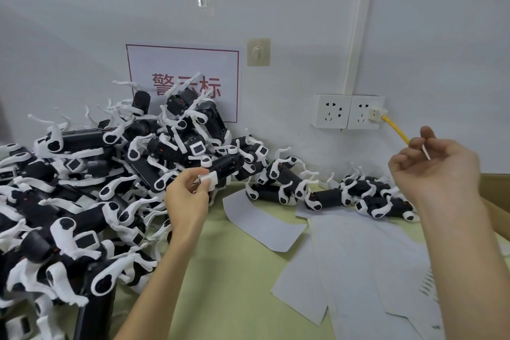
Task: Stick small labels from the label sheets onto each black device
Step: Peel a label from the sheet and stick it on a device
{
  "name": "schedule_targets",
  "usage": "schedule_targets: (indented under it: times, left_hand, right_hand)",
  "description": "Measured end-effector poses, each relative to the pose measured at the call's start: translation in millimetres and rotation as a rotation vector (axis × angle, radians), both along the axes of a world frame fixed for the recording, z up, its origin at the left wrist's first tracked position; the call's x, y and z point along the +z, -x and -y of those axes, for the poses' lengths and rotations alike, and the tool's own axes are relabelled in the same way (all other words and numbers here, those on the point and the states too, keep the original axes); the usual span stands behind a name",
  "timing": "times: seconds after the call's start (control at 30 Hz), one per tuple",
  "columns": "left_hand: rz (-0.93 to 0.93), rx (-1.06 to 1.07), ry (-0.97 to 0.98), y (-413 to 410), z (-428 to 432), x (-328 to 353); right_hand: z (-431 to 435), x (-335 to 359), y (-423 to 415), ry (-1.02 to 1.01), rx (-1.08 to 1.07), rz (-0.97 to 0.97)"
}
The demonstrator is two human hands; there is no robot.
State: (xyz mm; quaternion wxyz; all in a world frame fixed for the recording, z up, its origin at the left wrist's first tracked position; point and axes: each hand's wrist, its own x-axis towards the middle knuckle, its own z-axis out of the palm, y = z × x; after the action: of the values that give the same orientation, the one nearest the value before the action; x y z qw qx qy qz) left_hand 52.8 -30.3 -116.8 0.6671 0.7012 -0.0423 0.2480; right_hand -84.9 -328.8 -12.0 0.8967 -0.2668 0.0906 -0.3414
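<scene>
Label pinched in right hand fingers, held up well apart from black device, its white end gripped by left hand at pile edge. Step: sticking. Next prob. needs label carried over, pressed flat on device.

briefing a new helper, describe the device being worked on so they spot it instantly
Below the red-framed wall sign sits a big pile of black devices. At the pile's lower right edge lies one device, the only one whose white end the left hand pinches.

Before me: black devices matt plastic with smooth white plastic arms; label sheets thin smooth paper; tabletop matt green.
</scene>
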Motion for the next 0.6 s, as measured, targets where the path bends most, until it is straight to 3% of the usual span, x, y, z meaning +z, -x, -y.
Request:
schedule_targets:
  times: [0.23,0.37,0.43,0.6]
  left_hand:
    - [0.085,0.062,-0.005,16.2,0.1,27.1]
    - [0.087,-0.051,0.06,35.1,3.0,62.4]
    - [0.044,-0.176,0.104,44.0,4.8,76.4]
    - [-0.019,-0.34,0.142,58.9,9.8,91.2]
  right_hand:
    - [-1.6,0.4,0.7,-0.004,-0.003,-0.022]
    - [-5.8,2.6,-0.1,0.085,0.024,-0.032]
    - [-9.2,6.4,0.3,0.286,0.087,-0.024]
    - [-31.7,14.6,3.0,1.102,0.221,0.01]
